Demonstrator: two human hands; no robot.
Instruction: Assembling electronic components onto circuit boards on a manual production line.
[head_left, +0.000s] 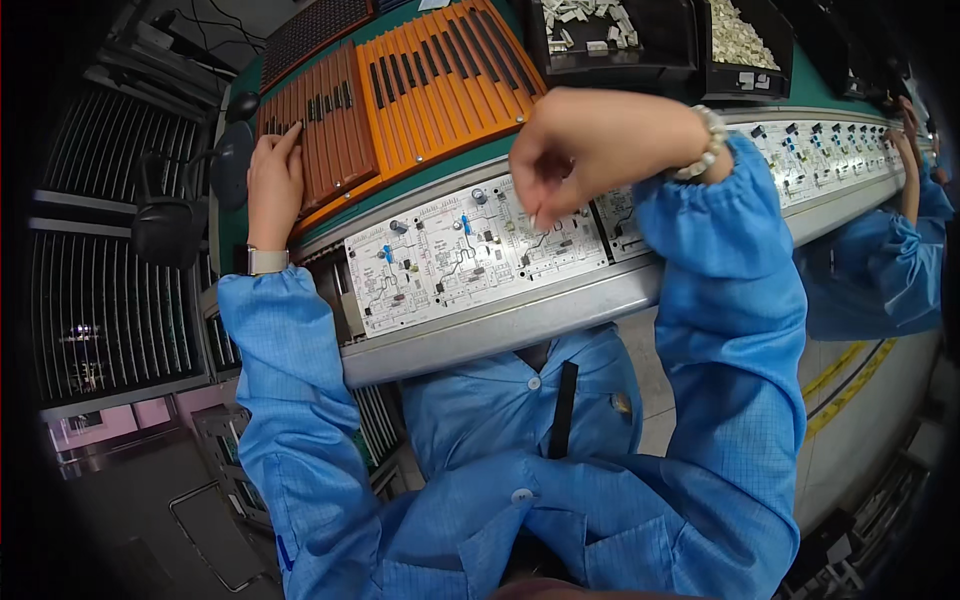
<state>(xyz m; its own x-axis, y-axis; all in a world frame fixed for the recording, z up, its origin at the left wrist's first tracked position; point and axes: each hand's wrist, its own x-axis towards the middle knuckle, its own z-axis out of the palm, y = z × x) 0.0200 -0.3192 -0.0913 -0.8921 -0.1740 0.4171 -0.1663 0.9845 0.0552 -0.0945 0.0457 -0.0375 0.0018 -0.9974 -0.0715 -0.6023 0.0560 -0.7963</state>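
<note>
My right hand [575, 150] is held over a white circuit board panel [460, 255]. Its thumb and fingers are pinched, and whatever lies between them is too small to make out. Blue and dark cylindrical parts stand on the board, along with other small pieces. My left hand [275, 190] rests at the left edge of a brown slotted tray [325, 160], fingers stretched along it and a fingertip on its grooves. Short black components fill part of those grooves. Right beside it lies an orange slotted tray [445, 80] with rows of black components.
Black bins [615, 65] of white parts stand at the back. A metal rail [510, 318] runs along the near edge, carrying more boards [825, 155] to the right. A co-worker's arm [910, 185] reaches in at far right. Dark racks [120, 240] stand at left.
</note>
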